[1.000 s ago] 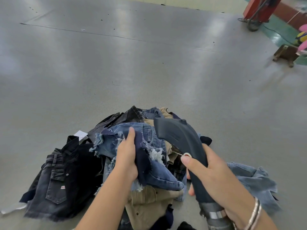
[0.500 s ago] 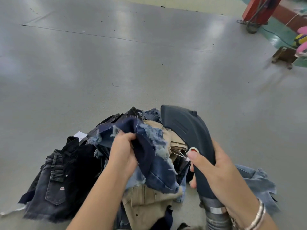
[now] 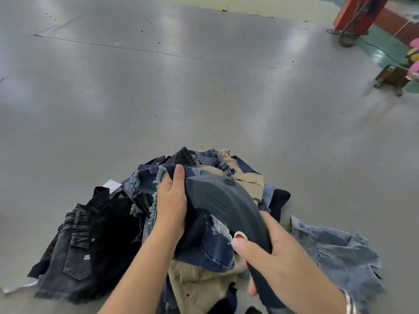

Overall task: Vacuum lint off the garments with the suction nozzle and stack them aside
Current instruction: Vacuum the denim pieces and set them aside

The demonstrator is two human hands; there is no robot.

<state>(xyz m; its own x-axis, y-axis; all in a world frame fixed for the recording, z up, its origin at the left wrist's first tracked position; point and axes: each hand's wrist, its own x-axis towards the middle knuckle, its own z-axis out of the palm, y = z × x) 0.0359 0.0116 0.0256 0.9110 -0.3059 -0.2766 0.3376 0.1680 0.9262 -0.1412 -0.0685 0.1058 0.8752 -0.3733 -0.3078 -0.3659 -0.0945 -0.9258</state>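
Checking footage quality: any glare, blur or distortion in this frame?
Head view: broad streaks of glare on the grey floor; wide-angle bending toward the edges; the left hand, nozzle and denim shorts are fairly sharp; the right thumb tip is slightly soft.

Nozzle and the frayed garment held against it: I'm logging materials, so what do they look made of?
Nozzle: seemingly moulded plastic, matte dark grey, smooth curved shell. Frayed garment: apparently dark blue denim, with pale loose threads at its torn edges.

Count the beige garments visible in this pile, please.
2 patches of beige garment show: one at the far side of the pile, one at the near side under the held dark denim piece. They may be one garment or separate; others may be buried.
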